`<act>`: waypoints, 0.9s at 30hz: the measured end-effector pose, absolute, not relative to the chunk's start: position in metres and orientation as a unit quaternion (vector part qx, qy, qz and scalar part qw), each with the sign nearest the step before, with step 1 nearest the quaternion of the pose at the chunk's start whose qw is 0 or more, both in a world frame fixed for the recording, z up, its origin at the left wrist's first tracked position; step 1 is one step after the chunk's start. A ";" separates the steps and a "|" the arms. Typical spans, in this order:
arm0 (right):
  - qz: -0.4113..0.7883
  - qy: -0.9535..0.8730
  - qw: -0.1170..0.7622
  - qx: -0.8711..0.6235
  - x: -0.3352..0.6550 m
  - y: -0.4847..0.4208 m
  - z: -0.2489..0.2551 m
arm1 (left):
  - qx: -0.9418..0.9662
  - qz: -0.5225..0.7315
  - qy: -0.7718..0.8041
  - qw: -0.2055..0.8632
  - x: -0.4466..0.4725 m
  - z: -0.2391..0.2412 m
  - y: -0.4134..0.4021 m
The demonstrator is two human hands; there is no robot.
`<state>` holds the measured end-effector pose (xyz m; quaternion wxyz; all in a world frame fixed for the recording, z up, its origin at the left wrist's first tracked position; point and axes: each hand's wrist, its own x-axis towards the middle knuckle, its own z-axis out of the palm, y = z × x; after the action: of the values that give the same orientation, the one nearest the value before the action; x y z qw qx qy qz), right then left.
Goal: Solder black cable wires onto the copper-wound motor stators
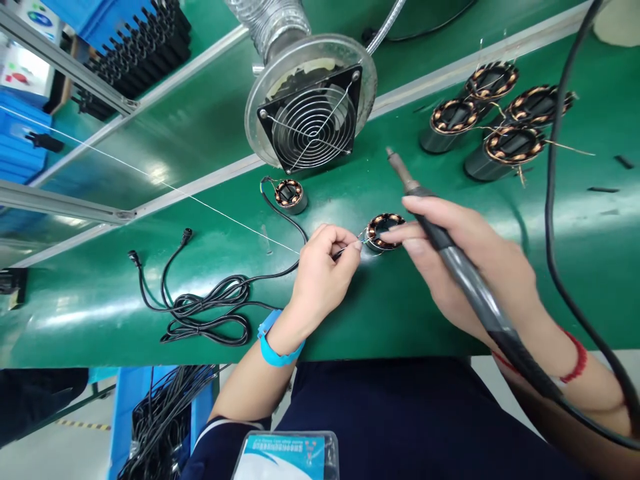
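**Q:** Where does the workpiece lie?
**A:** The small copper-wound ring stator (384, 231) sits flat on the green surface (350, 320). It is between the two hands and in front of the round extraction fan with wire grille (313, 123).

**Q:** How are the fingers set?
**A:** The left hand (320, 270) pinches a thin silvery wire (225, 215) between thumb and forefinger, with the wire's end just beside the stator. The right hand (490, 260) is wrapped round a black-handled soldering iron (473, 287). The iron's tip is raised clear of the stator, and the forefinger touches the stator's rim.

**Q:** What lies nearby?
**A:** A second small stator with a black lead (290, 195) lies near the fan. A coiled black cable (210, 313) is to the left, and four taller wound stators (513, 143) stand at far right.
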<state>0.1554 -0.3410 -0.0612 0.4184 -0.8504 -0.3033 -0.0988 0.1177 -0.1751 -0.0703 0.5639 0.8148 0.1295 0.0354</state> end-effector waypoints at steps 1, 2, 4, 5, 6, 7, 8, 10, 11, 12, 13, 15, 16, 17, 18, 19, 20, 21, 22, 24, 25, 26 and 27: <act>-0.083 -0.304 0.410 -0.856 0.158 -0.338 -0.062 | 0.815 0.036 0.129 0.564 0.118 -0.071 -0.175; -0.070 -0.308 0.405 -0.858 0.160 -0.337 -0.063 | 0.815 0.036 0.128 0.565 0.118 -0.071 -0.175; -0.064 -0.322 0.400 -0.856 0.162 -0.334 -0.068 | 0.814 0.035 0.129 0.566 0.118 -0.071 -0.175; -0.066 -0.325 0.399 -0.855 0.161 -0.334 -0.071 | 0.813 0.035 0.131 0.566 0.118 -0.071 -0.175; -0.068 -0.326 0.400 -0.854 0.160 -0.334 -0.073 | 0.812 0.035 0.133 0.567 0.117 -0.071 -0.175; -0.073 -0.322 0.403 -0.854 0.159 -0.334 -0.075 | 0.810 0.034 0.135 0.570 0.117 -0.071 -0.174; -0.081 -0.312 0.405 -0.856 0.158 -0.333 -0.076 | 0.804 0.029 0.138 0.577 0.118 -0.071 -0.174; -0.099 -0.292 0.395 -0.865 0.155 -0.332 -0.077 | 0.784 0.006 0.146 0.604 0.118 -0.069 -0.173; -0.106 -0.288 0.383 -0.871 0.154 -0.330 -0.077 | 0.768 -0.013 0.152 0.622 0.119 -0.068 -0.172; -0.111 -0.291 0.369 -0.876 0.154 -0.329 -0.078 | 0.750 -0.034 0.159 0.641 0.119 -0.067 -0.171; -0.115 -0.296 0.354 -0.880 0.153 -0.327 -0.078 | 0.730 -0.054 0.166 0.660 0.120 -0.065 -0.171; -0.118 -0.301 0.332 -0.886 0.152 -0.325 -0.079 | 0.696 -0.086 0.177 0.691 0.121 -0.063 -0.169; -0.119 -0.299 0.327 -0.889 0.152 -0.324 -0.080 | 0.685 -0.095 0.180 0.700 0.121 -0.063 -0.169; -0.119 -0.298 0.326 -0.889 0.151 -0.323 -0.080 | 0.680 -0.099 0.182 0.703 0.121 -0.063 -0.168; -0.117 -0.297 0.329 -0.888 0.151 -0.323 -0.080 | 0.682 -0.095 0.180 0.703 0.121 -0.064 -0.168; -0.115 -0.298 0.336 -0.886 0.151 -0.322 -0.079 | 0.689 -0.078 0.173 0.700 0.120 -0.065 -0.168; -0.113 -0.300 0.347 -0.882 0.151 -0.322 -0.079 | 0.701 -0.048 0.159 0.693 0.119 -0.066 -0.168; -0.110 -0.300 0.359 -0.877 0.150 -0.322 -0.078 | 0.719 -0.009 0.140 0.681 0.118 -0.068 -0.168; -0.107 -0.300 0.372 -0.872 0.150 -0.322 -0.077 | 0.740 0.035 0.116 0.661 0.117 -0.070 -0.168; -0.100 -0.299 0.397 -0.862 0.149 -0.323 -0.075 | 0.789 0.116 0.059 0.600 0.115 -0.074 -0.169; -0.097 -0.298 0.408 -0.857 0.149 -0.323 -0.075 | 0.813 0.144 0.031 0.564 0.114 -0.075 -0.169; -0.092 -0.297 0.419 -0.853 0.149 -0.323 -0.074 | 0.833 0.165 0.003 0.529 0.113 -0.076 -0.169; -0.089 -0.296 0.429 -0.849 0.149 -0.322 -0.075 | 0.848 0.178 -0.026 0.498 0.113 -0.077 -0.168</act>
<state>0.1490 -0.3224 -0.0745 0.4292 -0.8486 -0.2962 -0.0888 0.1125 -0.1682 -0.0773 0.4978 0.8484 -0.0257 0.1780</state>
